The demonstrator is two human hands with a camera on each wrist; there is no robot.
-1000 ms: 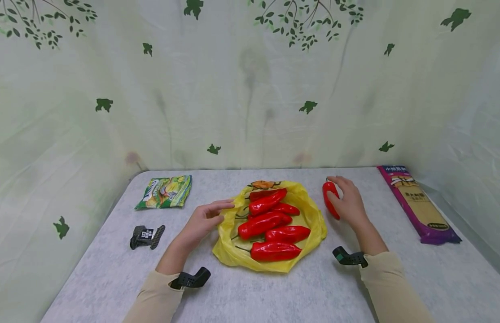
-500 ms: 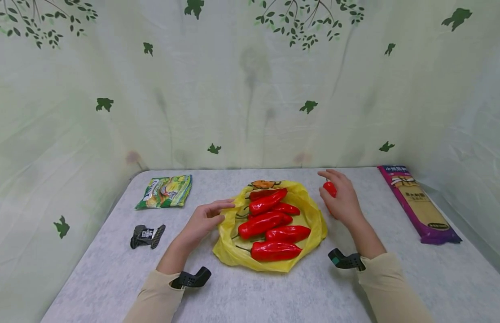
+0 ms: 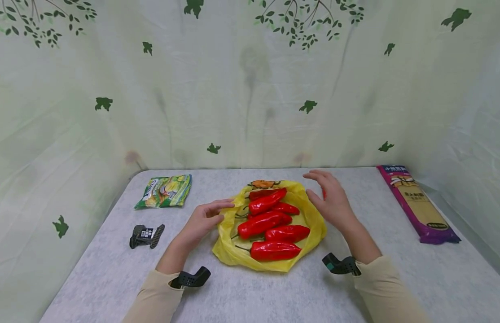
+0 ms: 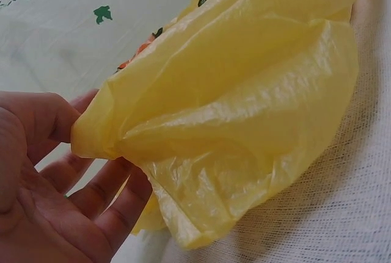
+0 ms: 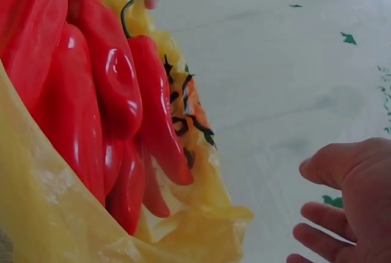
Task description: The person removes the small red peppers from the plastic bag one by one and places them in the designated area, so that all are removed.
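In the head view, a yellow plastic bag (image 3: 230,256) lies spread open on the table with several glossy red peppers (image 3: 276,251) in it. My left hand (image 3: 200,220) pinches the bag's left rim between thumb and fingers, as the left wrist view shows, where a fold of yellow plastic (image 4: 98,130) sits in the grip. Just beyond the bag's right rim is my right hand (image 3: 332,202), fingers spread and relaxed. A loose red pepper (image 3: 324,194) shows only as a sliver behind that hand. The right wrist view has the right hand (image 5: 366,205) apart from the bag, holding nothing.
At the back left lies a green snack packet (image 3: 165,192). A small black object with a white label (image 3: 146,236) is in front of it. A long purple pasta packet (image 3: 417,204) lies along the right side. A leaf-printed curtain (image 3: 250,112) hangs behind the table.
My right hand has moved left from the loose pepper toward the bag's right rim, now covering most of that pepper. The left hand stays on the bag's left rim.
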